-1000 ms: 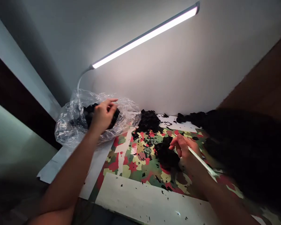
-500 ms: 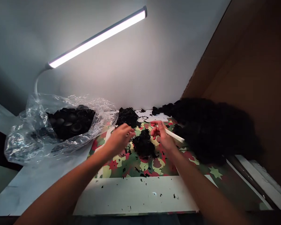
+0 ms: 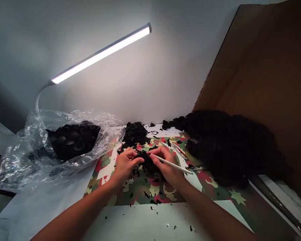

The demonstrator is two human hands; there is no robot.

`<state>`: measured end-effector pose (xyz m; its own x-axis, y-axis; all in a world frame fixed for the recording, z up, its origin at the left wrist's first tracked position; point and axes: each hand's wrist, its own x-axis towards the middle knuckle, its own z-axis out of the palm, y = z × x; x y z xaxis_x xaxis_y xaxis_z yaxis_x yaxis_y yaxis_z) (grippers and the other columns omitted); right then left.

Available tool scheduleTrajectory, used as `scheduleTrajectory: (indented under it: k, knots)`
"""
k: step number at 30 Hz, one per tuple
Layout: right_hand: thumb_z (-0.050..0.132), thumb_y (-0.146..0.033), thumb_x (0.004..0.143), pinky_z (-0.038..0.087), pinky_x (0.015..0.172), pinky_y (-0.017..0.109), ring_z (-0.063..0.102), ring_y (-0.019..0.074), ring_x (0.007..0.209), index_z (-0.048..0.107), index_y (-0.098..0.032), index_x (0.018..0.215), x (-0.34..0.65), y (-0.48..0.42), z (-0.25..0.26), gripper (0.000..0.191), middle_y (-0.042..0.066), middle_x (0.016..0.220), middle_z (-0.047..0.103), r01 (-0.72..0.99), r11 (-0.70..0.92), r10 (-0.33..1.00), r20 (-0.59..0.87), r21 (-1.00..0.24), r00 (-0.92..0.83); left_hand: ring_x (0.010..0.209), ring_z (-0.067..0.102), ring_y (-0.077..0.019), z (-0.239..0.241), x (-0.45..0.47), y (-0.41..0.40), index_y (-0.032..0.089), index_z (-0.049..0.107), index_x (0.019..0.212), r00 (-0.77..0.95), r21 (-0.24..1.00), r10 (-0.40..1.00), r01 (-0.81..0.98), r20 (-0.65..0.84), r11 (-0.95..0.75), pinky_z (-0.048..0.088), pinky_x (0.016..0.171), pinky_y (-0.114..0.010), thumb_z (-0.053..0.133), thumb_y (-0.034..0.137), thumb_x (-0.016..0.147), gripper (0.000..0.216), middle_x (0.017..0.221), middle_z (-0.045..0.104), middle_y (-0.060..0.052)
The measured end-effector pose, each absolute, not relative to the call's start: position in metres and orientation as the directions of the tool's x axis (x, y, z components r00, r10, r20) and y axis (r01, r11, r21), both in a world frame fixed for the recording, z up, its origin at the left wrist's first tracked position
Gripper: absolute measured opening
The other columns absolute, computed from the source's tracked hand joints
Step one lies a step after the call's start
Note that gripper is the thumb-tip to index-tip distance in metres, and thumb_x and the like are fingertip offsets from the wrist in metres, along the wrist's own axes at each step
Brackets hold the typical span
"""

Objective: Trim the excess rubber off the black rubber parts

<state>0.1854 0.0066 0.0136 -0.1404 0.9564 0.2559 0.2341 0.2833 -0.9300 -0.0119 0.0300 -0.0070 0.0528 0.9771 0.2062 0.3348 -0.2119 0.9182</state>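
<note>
At 9 o'clock, a clear plastic bag (image 3: 27, 157) lies on the tabletop (image 3: 140, 224), holding black round caps (image 3: 70, 140). At centre, the left hand (image 3: 125, 164) has its grip pinched on a small black piece (image 3: 141, 154), probably one of the caps, though shadow obscures it. Just right, touching the same piece, the right hand (image 3: 167, 164) has its grip clamped on a thin white stick (image 3: 174, 164), tip toward 9 o'clock. At 3 o'clock sits a large black heap (image 3: 228, 144) beside brown cardboard (image 3: 266, 73).
</note>
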Motion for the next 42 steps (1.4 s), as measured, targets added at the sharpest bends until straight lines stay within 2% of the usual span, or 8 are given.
scheduleTrajectory:
  k: [6,15,17,22,26,30,38,42]
  knots:
    - [0.057,-0.036,0.095,0.048,0.084,0.034,0.068,0.0224,0.097,0.062,-0.023,0.087,0.180,0.000,0.017,0.016,0.004,0.114,0.073,0.350,0.357,0.930,0.296,-0.866,-0.217,0.071,0.050,-0.0152,-0.003,-0.009,0.021,0.017,0.060,0.061,0.089,0.885,0.958,0.366,0.274,-0.288,0.039,0.062,-0.025,0.080,0.042,0.074,0.034,0.075,0.051,0.001]
    - [0.055,-0.038,0.096,0.047,0.085,0.035,0.068,0.0237,0.097,0.062,-0.023,0.087,0.178,0.001,0.014,0.018,0.005,0.111,0.073,0.397,0.365,0.926,0.288,-0.842,-0.243,0.069,0.047,-0.0139,0.003,-0.007,0.017,0.017,0.056,0.057,0.068,0.891,0.948,0.326,0.310,-0.315,0.038,0.058,-0.024,0.085,0.035,0.067,0.037,0.073,0.049,0.001]
    - [0.056,-0.038,0.095,0.047,0.086,0.036,0.066,0.0239,0.100,0.061,-0.023,0.085,0.178,0.001,0.015,0.019,0.006,0.115,0.071,0.363,0.369,0.926,0.307,-0.855,-0.218,0.065,0.048,-0.0125,0.002,-0.006,0.016,0.017,0.056,0.058,0.046,0.932,0.969,0.266,0.244,-0.248,0.038,0.054,-0.023,0.085,0.037,0.066,0.037,0.070,0.051,0.002]
    - [0.057,-0.039,0.095,0.045,0.095,0.037,0.062,0.0242,0.110,0.059,-0.022,0.081,0.179,0.002,0.016,0.022,0.007,0.116,0.069,0.229,0.357,0.934,0.343,-0.905,-0.101,0.039,0.045,-0.0098,-0.005,-0.005,0.017,0.019,0.056,0.073,0.101,0.971,0.976,-0.117,-0.195,0.206,0.031,0.036,-0.019,0.081,0.052,0.067,0.042,0.050,0.053,0.006]
    - [0.057,-0.042,0.095,0.047,0.089,0.036,0.064,0.0237,0.106,0.059,-0.023,0.083,0.177,-0.002,0.015,0.022,0.006,0.123,0.068,0.237,0.329,0.944,0.308,-0.914,-0.121,0.045,0.058,-0.0107,-0.008,-0.002,0.017,0.016,0.057,0.074,0.124,0.931,0.967,-0.265,-0.224,0.250,0.040,0.040,-0.017,0.087,0.049,0.060,0.047,0.056,0.065,0.000]
    - [0.056,-0.043,0.095,0.049,0.080,0.035,0.068,0.0242,0.097,0.060,-0.024,0.082,0.172,-0.008,0.015,0.024,0.005,0.121,0.070,0.346,0.301,0.954,0.278,-0.888,-0.117,0.048,0.062,-0.0126,-0.005,0.001,0.013,0.018,0.054,0.074,0.125,0.927,0.961,-0.258,-0.248,0.273,0.038,0.037,-0.015,0.088,0.048,0.059,0.048,0.056,0.065,0.001]
    - [0.052,-0.041,0.097,0.047,0.086,0.036,0.065,0.0254,0.101,0.062,-0.025,0.083,0.170,-0.009,0.018,0.023,0.004,0.108,0.072,0.448,0.395,0.918,0.367,-0.802,-0.153,0.047,0.060,-0.0122,0.001,0.005,0.006,0.019,0.051,0.072,0.140,0.950,0.970,-0.217,-0.199,0.226,0.035,0.035,-0.015,0.087,0.047,0.060,0.046,0.056,0.063,0.002]
    - [0.052,-0.038,0.097,0.045,0.087,0.036,0.063,0.0244,0.100,0.062,-0.025,0.081,0.170,-0.009,0.016,0.023,0.004,0.107,0.072,0.453,0.459,0.887,0.422,-0.764,-0.188,0.037,0.047,-0.0076,0.003,0.004,0.006,0.019,0.051,0.069,0.148,0.967,0.975,-0.171,-0.163,0.187,0.031,0.034,-0.016,0.084,0.046,0.064,0.043,0.048,0.055,0.006]
